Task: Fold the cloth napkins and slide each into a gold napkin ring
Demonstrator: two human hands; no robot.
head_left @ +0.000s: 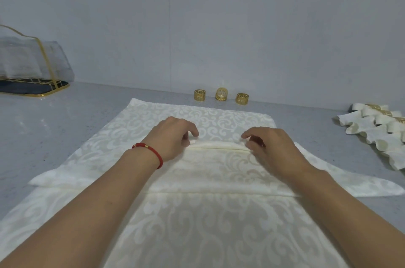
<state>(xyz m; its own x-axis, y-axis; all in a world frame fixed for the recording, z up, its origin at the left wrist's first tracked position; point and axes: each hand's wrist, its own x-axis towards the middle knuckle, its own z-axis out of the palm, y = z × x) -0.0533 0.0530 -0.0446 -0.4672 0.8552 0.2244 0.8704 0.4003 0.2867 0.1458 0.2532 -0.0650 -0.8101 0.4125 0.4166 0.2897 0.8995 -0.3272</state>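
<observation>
Cream damask cloth napkin with a scroll pattern (pixel 197 180) lies spread across the middle of the grey worktop (pixel 65 127), its near part running out of the bottom of the frame. A folded band crosses it, with a narrow raised pleat at the band's far edge.

Left hand (pixel 173 136) and right hand (pixel 269 145) sit at either end of that pleat, well apart from each other. Fingers of both are curled and appear to pinch the pleat's ridge; fingertips partly hidden, so the grip is a judgement. Thin red cord bracelet (pixel 151 151) on the left wrist.

Three gold openwork metal napkin rings (pixel 221 94) stand in a row at the back edge of the worktop, just beyond the napkin. At the right edge, a row of already folded cream napkins in gold rings (pixel 377 127). At the back left corner, a gold wire rack on a dark tray (pixel 32 88), holding something pale behind clear covering.

Step in hand, likely: accordion pleating.

Risks: smooth fabric may slip out of the pinch and the pleat flatten. Uneven pull by the two hands would skew the fold line. Pushing the cloth further back could knock the rings over.
</observation>
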